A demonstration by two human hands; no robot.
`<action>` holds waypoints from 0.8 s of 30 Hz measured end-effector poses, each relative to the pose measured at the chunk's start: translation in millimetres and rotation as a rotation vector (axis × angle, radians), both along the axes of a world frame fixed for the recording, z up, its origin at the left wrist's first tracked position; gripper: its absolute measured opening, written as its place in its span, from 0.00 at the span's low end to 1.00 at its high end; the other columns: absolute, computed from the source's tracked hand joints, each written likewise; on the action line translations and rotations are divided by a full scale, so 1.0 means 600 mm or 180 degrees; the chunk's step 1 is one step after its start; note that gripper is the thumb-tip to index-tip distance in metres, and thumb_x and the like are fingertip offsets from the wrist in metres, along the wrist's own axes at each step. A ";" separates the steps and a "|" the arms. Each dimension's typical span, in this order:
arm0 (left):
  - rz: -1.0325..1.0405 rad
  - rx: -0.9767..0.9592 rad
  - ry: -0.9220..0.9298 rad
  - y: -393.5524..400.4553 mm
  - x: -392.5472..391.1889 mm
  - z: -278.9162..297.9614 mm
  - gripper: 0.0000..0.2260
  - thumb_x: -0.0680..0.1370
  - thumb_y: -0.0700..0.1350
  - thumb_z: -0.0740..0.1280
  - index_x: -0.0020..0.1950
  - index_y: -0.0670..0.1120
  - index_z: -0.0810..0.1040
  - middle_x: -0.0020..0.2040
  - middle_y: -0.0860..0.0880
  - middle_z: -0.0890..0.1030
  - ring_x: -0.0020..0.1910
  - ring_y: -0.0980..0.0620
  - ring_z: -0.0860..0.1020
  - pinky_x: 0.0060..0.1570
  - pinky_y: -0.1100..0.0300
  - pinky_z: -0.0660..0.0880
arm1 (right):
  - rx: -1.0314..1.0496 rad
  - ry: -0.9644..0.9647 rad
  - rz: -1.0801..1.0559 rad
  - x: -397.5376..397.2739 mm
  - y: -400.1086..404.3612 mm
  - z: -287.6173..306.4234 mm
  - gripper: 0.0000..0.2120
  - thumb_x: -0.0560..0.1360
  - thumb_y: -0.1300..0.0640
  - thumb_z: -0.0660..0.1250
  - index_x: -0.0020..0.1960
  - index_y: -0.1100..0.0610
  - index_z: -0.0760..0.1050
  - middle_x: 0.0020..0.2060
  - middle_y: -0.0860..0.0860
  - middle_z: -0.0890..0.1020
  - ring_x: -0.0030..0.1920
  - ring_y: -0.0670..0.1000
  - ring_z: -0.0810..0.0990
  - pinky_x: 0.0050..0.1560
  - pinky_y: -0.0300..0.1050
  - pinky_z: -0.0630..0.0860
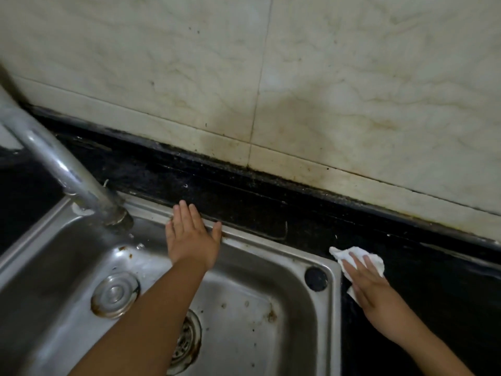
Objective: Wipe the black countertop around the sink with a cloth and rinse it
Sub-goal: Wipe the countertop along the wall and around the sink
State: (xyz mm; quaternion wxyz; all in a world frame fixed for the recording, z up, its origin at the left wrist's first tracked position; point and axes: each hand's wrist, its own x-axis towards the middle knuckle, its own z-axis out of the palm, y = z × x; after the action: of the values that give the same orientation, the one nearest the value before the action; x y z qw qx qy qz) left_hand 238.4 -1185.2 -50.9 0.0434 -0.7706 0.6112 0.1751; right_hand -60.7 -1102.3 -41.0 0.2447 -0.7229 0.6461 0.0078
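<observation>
A white cloth point(374, 260) lies on the black countertop point(271, 202), just right of the steel sink's back right corner. My right hand point(366, 283) presses flat on the cloth, fingers spread, covering its lower part. My left hand point(191, 237) rests flat on the sink's back rim point(254, 240), fingers apart and holding nothing, with fingertips reaching the countertop. The sink basin point(244, 308) fills the lower left, stained with rust spots.
A steel tap point(62, 169) rises from the sink's back left and leans toward the upper left. A drain strainer point(187, 343) and a round metal plug point(115, 294) lie in the basin. A stained tiled wall point(298, 77) backs the countertop.
</observation>
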 end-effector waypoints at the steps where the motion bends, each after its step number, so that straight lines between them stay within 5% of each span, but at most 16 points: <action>1: -0.0018 0.0033 -0.0010 0.000 0.001 0.002 0.30 0.80 0.58 0.40 0.74 0.40 0.36 0.75 0.43 0.35 0.74 0.47 0.35 0.71 0.53 0.38 | 0.0031 -0.0045 -0.0052 -0.001 0.006 0.001 0.27 0.82 0.59 0.50 0.63 0.48 0.29 0.66 0.36 0.38 0.67 0.39 0.33 0.64 0.28 0.39; 3: -0.0038 0.0072 -0.0030 0.000 0.002 0.002 0.31 0.80 0.58 0.40 0.74 0.40 0.36 0.75 0.43 0.35 0.74 0.47 0.35 0.71 0.52 0.38 | 0.0123 -0.0039 -0.0096 -0.006 0.000 0.008 0.26 0.82 0.56 0.49 0.67 0.51 0.32 0.67 0.40 0.37 0.69 0.42 0.33 0.63 0.27 0.38; 6: -0.0045 0.0068 -0.0090 0.000 0.004 0.003 0.31 0.80 0.58 0.40 0.74 0.40 0.37 0.75 0.43 0.36 0.74 0.47 0.36 0.71 0.52 0.39 | 0.0108 0.0213 0.0106 0.003 -0.050 0.010 0.34 0.76 0.34 0.43 0.72 0.56 0.43 0.69 0.46 0.41 0.73 0.50 0.39 0.64 0.26 0.37; 7: -0.0048 0.0059 -0.0096 0.000 0.003 0.003 0.30 0.80 0.58 0.40 0.74 0.40 0.37 0.75 0.43 0.36 0.74 0.47 0.36 0.71 0.52 0.39 | 0.0134 0.0220 0.0233 0.012 -0.072 0.006 0.34 0.77 0.36 0.44 0.73 0.58 0.47 0.72 0.48 0.43 0.74 0.53 0.40 0.65 0.28 0.37; 9: -0.0054 0.0025 -0.0113 0.001 0.002 0.002 0.30 0.80 0.58 0.40 0.74 0.40 0.37 0.75 0.43 0.36 0.74 0.47 0.36 0.71 0.52 0.39 | 0.0321 0.0330 0.0508 0.041 -0.106 0.004 0.23 0.81 0.58 0.51 0.75 0.58 0.50 0.75 0.52 0.46 0.76 0.54 0.42 0.71 0.38 0.38; 11: -0.0081 0.0013 -0.0135 0.002 0.004 0.002 0.30 0.80 0.58 0.40 0.74 0.40 0.37 0.75 0.43 0.36 0.74 0.47 0.36 0.71 0.51 0.39 | 0.0378 0.0210 0.0733 0.064 -0.122 0.004 0.25 0.79 0.67 0.52 0.75 0.59 0.51 0.75 0.51 0.46 0.76 0.53 0.42 0.73 0.46 0.39; 14: -0.0153 0.0008 -0.0038 0.003 0.009 0.002 0.30 0.80 0.58 0.41 0.74 0.40 0.37 0.75 0.43 0.36 0.74 0.47 0.36 0.72 0.52 0.39 | 0.0160 0.0010 0.0675 0.032 -0.094 -0.008 0.27 0.79 0.68 0.55 0.74 0.60 0.48 0.68 0.45 0.41 0.74 0.50 0.40 0.71 0.37 0.41; 18: -0.0430 -0.0023 0.0138 0.002 0.030 0.001 0.30 0.81 0.57 0.44 0.74 0.40 0.38 0.75 0.43 0.36 0.74 0.46 0.36 0.71 0.53 0.39 | -0.0513 -0.0549 -0.0303 0.013 -0.050 0.000 0.25 0.76 0.73 0.55 0.71 0.61 0.58 0.67 0.45 0.49 0.75 0.55 0.50 0.64 0.20 0.43; 24: -0.0458 -0.0363 0.0161 0.032 0.075 -0.007 0.27 0.81 0.54 0.45 0.75 0.43 0.39 0.75 0.45 0.37 0.74 0.49 0.37 0.71 0.53 0.38 | -0.1017 -0.0415 0.0696 0.169 -0.109 0.076 0.27 0.77 0.73 0.54 0.73 0.58 0.56 0.70 0.46 0.45 0.73 0.51 0.40 0.68 0.44 0.61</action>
State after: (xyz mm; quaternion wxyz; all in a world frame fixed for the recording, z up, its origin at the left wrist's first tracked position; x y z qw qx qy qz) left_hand 283.2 -1166.1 -54.9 -0.0036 -0.7212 0.6749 0.1559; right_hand 41.0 -1167.4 4.5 0.1659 -0.8173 0.5396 -0.1152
